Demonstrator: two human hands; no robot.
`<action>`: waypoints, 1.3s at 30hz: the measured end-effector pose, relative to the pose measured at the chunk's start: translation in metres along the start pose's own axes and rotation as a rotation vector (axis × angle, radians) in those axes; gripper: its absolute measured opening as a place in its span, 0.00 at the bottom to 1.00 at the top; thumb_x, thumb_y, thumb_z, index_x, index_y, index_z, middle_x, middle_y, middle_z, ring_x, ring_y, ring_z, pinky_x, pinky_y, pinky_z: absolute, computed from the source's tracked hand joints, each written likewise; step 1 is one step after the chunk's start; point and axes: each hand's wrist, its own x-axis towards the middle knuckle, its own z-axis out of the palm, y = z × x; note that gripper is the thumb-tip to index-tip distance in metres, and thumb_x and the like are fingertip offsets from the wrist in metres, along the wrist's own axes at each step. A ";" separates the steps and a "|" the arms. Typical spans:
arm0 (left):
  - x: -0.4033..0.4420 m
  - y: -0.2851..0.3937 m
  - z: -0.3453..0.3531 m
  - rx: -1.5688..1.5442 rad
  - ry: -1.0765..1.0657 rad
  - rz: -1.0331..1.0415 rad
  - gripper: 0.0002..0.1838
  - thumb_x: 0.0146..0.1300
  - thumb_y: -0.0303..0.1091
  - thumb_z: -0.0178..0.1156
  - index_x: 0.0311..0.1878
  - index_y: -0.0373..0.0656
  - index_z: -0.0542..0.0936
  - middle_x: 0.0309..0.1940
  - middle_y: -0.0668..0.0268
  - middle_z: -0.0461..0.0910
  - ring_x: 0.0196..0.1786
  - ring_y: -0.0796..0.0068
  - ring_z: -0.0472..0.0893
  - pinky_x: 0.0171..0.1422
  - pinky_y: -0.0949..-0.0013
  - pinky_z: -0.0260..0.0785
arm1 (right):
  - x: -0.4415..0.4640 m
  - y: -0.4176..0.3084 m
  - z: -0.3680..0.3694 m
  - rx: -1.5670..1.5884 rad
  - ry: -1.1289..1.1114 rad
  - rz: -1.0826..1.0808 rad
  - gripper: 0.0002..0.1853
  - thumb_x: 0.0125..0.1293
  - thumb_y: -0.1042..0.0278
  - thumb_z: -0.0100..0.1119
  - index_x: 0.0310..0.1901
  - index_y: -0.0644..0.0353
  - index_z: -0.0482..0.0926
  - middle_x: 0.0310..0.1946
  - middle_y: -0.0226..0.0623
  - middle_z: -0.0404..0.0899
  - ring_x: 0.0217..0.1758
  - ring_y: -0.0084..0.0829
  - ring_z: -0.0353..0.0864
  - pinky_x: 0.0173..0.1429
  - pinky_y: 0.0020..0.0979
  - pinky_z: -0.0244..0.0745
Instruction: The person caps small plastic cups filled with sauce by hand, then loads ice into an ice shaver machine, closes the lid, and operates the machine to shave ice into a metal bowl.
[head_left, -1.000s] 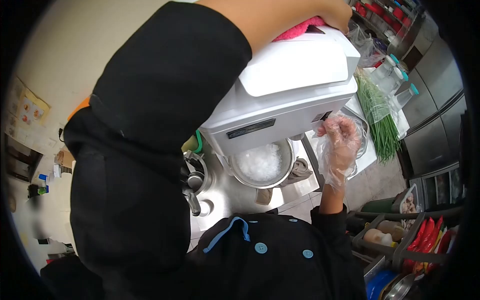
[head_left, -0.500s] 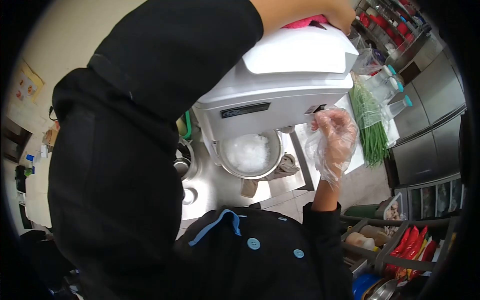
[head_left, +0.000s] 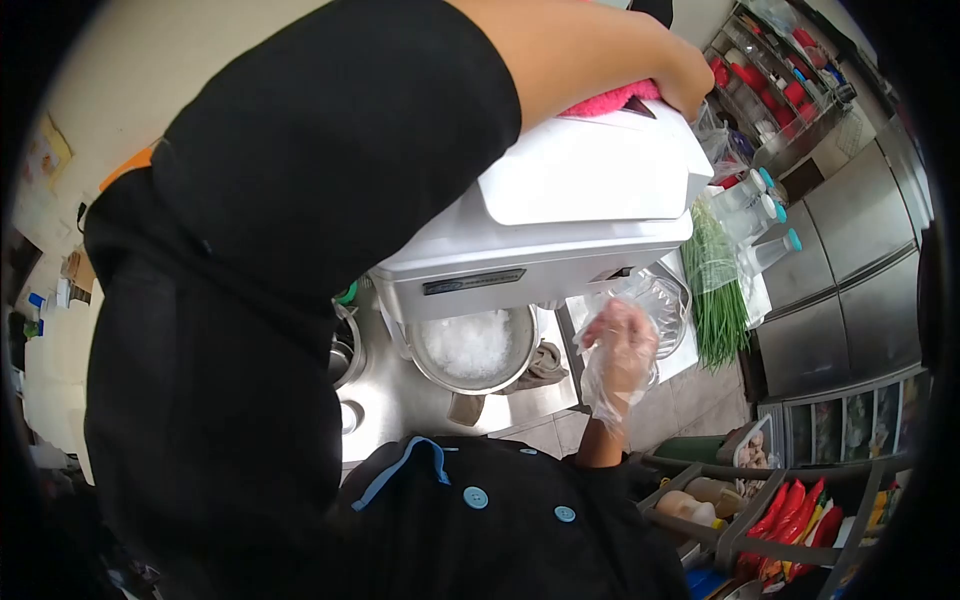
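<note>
A white machine (head_left: 590,175) with a dark label stands on a steel counter. Under its front lip, a round metal bowl (head_left: 520,372) holds white shaved ice (head_left: 470,343). My bare left hand (head_left: 688,85) reaches over the machine to its far top corner, beside a pink cloth (head_left: 615,99); its fingers are hidden. My right hand (head_left: 622,345), in a clear plastic glove, is just below the machine's right front corner, apart from it. Its fingers are curled in, with nothing visible in them.
Right of the machine are a clear tray (head_left: 668,310), long green stalks (head_left: 716,300) and clear bottles with teal caps (head_left: 768,250). A brown cloth (head_left: 540,368) lies by the bowl. A metal pot (head_left: 348,348) stands left. Red chilies (head_left: 795,515) fill a bin at lower right.
My right hand has drawn down and away from the dark switch area at the machine's right front. My left hand stays at the far top corner. The view has shifted.
</note>
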 end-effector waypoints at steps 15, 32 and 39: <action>0.010 -0.004 0.003 -0.092 0.054 0.040 0.23 0.50 0.49 0.59 0.38 0.36 0.82 0.38 0.52 0.80 0.45 0.56 0.78 0.49 0.60 0.68 | -0.045 0.088 -0.013 -0.183 -0.226 0.501 0.12 0.57 0.69 0.62 0.29 0.63 0.67 0.22 0.35 0.73 0.16 0.25 0.74 0.19 0.23 0.71; -0.020 0.004 -0.009 0.059 0.011 0.019 0.19 0.51 0.48 0.56 0.33 0.40 0.83 0.33 0.51 0.80 0.39 0.51 0.79 0.44 0.57 0.70 | -0.030 -0.110 -0.137 -0.680 0.371 -0.118 0.06 0.46 0.76 0.53 0.29 0.62 0.71 0.25 0.30 0.71 0.27 0.24 0.69 0.36 0.21 0.66; -0.021 0.005 -0.009 0.047 0.043 0.009 0.19 0.51 0.48 0.57 0.34 0.40 0.83 0.33 0.51 0.80 0.40 0.51 0.79 0.45 0.56 0.70 | 0.041 -0.084 -0.164 -1.194 0.443 -0.521 0.11 0.46 0.79 0.48 0.34 0.67 0.72 0.27 0.40 0.69 0.32 0.37 0.69 0.44 0.30 0.67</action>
